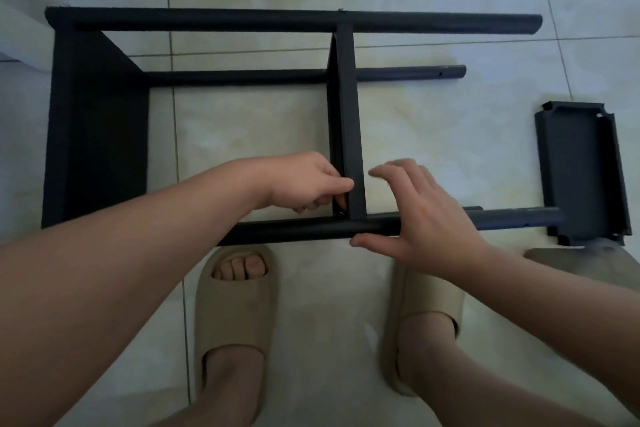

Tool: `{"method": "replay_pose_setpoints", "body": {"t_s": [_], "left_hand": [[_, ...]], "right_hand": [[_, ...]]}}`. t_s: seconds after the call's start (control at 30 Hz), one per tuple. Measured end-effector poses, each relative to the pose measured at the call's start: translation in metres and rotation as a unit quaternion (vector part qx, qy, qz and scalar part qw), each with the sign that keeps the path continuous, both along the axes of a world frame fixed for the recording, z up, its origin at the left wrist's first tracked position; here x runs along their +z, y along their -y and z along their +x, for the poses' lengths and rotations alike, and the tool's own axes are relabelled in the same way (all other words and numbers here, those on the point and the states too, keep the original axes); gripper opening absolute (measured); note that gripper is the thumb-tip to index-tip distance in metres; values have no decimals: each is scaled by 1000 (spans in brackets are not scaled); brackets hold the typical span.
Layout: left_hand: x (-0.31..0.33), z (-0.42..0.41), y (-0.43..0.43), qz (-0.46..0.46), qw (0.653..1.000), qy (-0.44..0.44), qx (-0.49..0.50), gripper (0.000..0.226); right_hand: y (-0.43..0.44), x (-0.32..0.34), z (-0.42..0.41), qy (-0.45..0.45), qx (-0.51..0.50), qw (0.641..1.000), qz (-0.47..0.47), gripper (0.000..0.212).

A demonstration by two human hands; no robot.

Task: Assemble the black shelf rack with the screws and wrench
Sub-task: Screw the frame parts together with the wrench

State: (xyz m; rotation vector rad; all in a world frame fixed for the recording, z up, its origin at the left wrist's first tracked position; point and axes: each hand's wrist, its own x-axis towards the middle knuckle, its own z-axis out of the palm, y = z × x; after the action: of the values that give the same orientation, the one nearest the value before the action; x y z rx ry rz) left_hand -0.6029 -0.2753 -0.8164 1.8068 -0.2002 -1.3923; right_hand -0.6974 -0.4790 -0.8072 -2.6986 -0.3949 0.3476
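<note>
Pale tiled floor (433, 121), dim light, view straight down. The black shelf rack (104, 87) lies on its side across the floor, beyond and under both hands. Its end panel (90, 166) sits well left of the left hand (304, 184). The middle shelf (348, 104) stands on edge and runs away from the hands, from the near tube (294, 230) to the far tube (242, 21). Its near end is right between the two hands. A third tube (242, 74) lies beyond the hands, lower down, passing behind the middle shelf.

On the left hand the fingers are curled. Index and thumb pinch the left flange of the middle shelf just above its joint with the near tube. Whether a screw or the wrench is inside that pinch cannot be told; the fingers cover it.

The right hand (419, 208) has its fingers straight, slightly spread, pointing left toward the middle shelf. Its palm is over the near tube, thumb against the tube's near side, nothing gripped. Its fingertips are just beside the shelf; contact unclear.

A loose shelf panel (581, 170), also black, lies flat well right of the right hand, open side up, at the free end of the near tube.

Nearer than the hands are two feet in beige slippers. The left slipper (235, 308) is below the left hand and the right slipper (426, 298) below the right wrist, both just this side of the near tube.
</note>
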Motion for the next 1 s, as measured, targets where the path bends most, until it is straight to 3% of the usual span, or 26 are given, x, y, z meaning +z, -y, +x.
{"method": "replay_pose_setpoints", "body": {"t_s": [0.13, 0.3, 0.47, 0.57, 0.7, 1.0], "left_hand": [[1, -1, -6, -20, 998, -57, -1, 21], [-5, -2, -10, -23, 995, -93, 36, 31], [-14, -7, -18, -10, 987, -125, 98, 36], [-19, -4, -24, -3, 972, -139, 188, 40], [-29, 3, -29, -63, 948, -180, 257, 46], [-38, 8, -44, -157, 924, -270, 219, 24]], "right_hand": [[6, -5, 12, 16, 84, 996, -29, 112], [1, -12, 24, 50, 198, 976, -79, 103], [2, -17, 26, 65, 208, 973, -77, 100], [2, -18, 27, 73, 211, 972, -74, 101], [2, -22, 27, 84, 200, 974, -58, 103], [3, -25, 29, 74, 193, 978, -28, 105]]}}
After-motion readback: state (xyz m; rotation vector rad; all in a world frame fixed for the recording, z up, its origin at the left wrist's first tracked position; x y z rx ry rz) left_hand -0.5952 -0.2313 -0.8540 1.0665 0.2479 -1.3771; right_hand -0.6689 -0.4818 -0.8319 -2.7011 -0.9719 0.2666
